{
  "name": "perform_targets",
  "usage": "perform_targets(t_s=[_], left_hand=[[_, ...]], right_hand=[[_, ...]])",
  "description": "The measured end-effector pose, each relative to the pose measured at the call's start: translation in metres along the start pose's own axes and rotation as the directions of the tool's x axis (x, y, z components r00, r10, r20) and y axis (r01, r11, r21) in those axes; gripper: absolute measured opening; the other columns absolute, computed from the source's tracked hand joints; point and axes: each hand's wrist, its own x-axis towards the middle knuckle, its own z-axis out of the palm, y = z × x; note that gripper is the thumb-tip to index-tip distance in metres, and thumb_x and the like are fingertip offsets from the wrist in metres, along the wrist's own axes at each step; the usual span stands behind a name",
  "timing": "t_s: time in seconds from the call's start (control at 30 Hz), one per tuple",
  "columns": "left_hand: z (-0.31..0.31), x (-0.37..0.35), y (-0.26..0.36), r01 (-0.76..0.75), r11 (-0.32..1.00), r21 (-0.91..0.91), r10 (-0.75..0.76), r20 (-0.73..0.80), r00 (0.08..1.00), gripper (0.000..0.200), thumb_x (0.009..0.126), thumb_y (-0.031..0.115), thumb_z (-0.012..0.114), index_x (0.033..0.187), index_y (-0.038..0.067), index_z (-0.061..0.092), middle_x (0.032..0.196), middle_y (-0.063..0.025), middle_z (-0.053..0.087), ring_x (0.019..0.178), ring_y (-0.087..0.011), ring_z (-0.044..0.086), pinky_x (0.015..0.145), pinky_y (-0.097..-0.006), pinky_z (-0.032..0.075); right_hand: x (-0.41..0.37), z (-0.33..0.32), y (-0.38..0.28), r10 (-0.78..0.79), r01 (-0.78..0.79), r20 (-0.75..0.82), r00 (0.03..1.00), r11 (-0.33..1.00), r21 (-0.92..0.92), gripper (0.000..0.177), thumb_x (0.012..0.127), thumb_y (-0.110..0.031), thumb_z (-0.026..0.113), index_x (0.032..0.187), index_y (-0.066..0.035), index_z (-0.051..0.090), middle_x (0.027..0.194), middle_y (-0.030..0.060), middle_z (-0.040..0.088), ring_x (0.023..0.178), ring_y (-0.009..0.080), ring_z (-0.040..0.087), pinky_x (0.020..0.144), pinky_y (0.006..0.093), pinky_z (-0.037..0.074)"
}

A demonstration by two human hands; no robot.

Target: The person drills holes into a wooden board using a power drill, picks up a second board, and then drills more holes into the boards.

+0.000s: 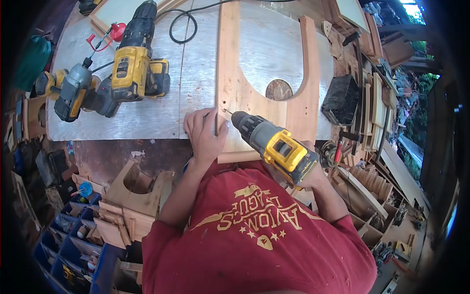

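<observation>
My right hand [313, 172] is wrapped around the grip of a yellow and black cordless drill [281, 147], mostly hidden behind its body. The thin bit points up and left, its tip at a small hole near the left edge of a wooden panel [264, 115]. A second small dark hole is just above the tip. This pale reddish panel has a wide U-shaped cutout and lies flat against my body's side of the bench. My left hand [205, 132] grips its left edge, thumb on the wood and fingers bent beside it.
Another yellow drill [132, 61] and an impact driver [76, 90] stand on the grey workbench [196, 73] at left. A black cable [183, 27] loops at the back. Clamps, a black box [341, 99] and stacked boards crowd the right. Blue bins [73, 245] sit lower left.
</observation>
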Motion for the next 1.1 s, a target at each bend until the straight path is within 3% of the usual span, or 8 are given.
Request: perform_targets(t_s=[0.17,0.3,0.47,0.73,0.77,0.87,0.9,1.1], left_hand=[[-0.001,0.007,-0.004,0.0,1.0,-0.015,0.001,0.014,1.0,0.048,0.074,0.02,0.083,0.118,0.006,0.068,0.113,-0.0092,0.062,0.112,-0.0311,0.053,0.107,-0.0506,0.034],[0.0,0.006,-0.004,0.017,1.0,-0.004,-0.017,0.02,1.0,0.048,0.074,0.02,0.083,0.118,0.007,0.068,0.113,-0.0084,0.063,0.113,-0.0308,0.053,0.107,-0.051,0.034],[0.004,0.003,-0.007,-0.007,1.0,0.007,0.008,-0.019,1.0,0.049,0.073,0.022,0.083,0.118,0.008,0.069,0.112,-0.0074,0.065,0.112,-0.0306,0.054,0.107,-0.0507,0.034],[0.005,0.004,-0.01,-0.031,0.999,0.023,0.033,-0.056,0.998,0.047,0.072,0.022,0.083,0.116,0.008,0.07,0.112,-0.0074,0.066,0.112,-0.0299,0.055,0.107,-0.0496,0.035],[0.006,0.003,-0.01,-0.028,0.999,0.025,0.03,-0.058,0.998,0.047,0.073,0.023,0.083,0.116,0.008,0.07,0.112,-0.0065,0.066,0.111,-0.0291,0.056,0.108,-0.0501,0.034],[0.007,0.002,-0.009,-0.024,1.0,0.008,0.024,-0.079,0.997,0.046,0.073,0.025,0.083,0.115,0.009,0.07,0.111,-0.0053,0.066,0.11,-0.0278,0.056,0.108,-0.0507,0.034],[0.007,0.003,-0.009,-0.024,1.0,0.0,0.024,-0.091,0.996,0.046,0.073,0.025,0.083,0.114,0.009,0.07,0.11,-0.005,0.066,0.11,-0.0276,0.056,0.108,-0.0507,0.034],[0.002,0.002,-0.008,0.006,0.999,-0.037,-0.009,-0.088,0.996,0.043,0.073,0.025,0.083,0.112,0.009,0.071,0.109,-0.0049,0.067,0.11,-0.0274,0.056,0.109,-0.0506,0.034]], right_hand=[[0.011,-0.002,-0.007,-0.15,0.149,-0.016,0.989,0.986,-0.069,0.035,0.077,-0.011,0.084,0.108,-0.001,0.072,0.103,0.0115,0.075,0.088,0.0207,0.075,0.079,0.0303,0.057],[0.007,-0.002,0.0,-0.042,0.044,0.032,0.999,0.996,-0.078,0.035,0.08,-0.027,0.079,0.112,-0.015,0.074,0.11,0.0039,0.074,0.101,0.024,0.07,0.089,0.0392,0.051],[0.024,-0.013,-0.02,-0.09,0.087,0.057,0.994,0.995,0.045,0.027,0.079,-0.01,0.079,0.103,0.0,0.071,0.096,0.0101,0.075,0.083,0.018,0.073,0.078,0.0295,0.056],[0.044,-0.028,-0.04,-0.149,0.157,0.08,0.986,0.982,-0.107,0.029,0.081,-0.009,0.075,0.107,-0.001,0.067,0.092,0.011,0.073,0.082,0.0244,0.073,0.077,0.0333,0.057],[0.047,-0.029,-0.043,-0.06,0.061,0.092,0.994,0.998,-0.01,0.03,0.082,-0.01,0.074,0.11,-0.002,0.067,0.097,0.0133,0.072,0.088,0.0266,0.072,0.081,0.0351,0.057],[0.06,-0.034,-0.047,-0.087,0.105,0.115,0.989,0.981,-0.161,0.035,0.083,-0.012,0.074,0.116,-0.002,0.065,0.104,0.0146,0.071,0.096,0.0287,0.07,0.088,0.0378,0.055],[0.063,-0.04,-0.059,0.041,-0.031,0.136,0.99,0.997,-0.073,0.04,0.084,-0.015,0.075,0.121,-0.003,0.064,0.113,0.0162,0.068,0.104,0.0314,0.067,0.095,0.0396,0.053],[0.084,-0.048,-0.086,0.221,-0.176,0.224,0.949,0.963,-0.204,0.047,0.083,-0.013,0.076,0.127,-0.002,0.062,0.117,0.0175,0.067,0.11,0.0318,0.065,0.099,0.0397,0.052]])
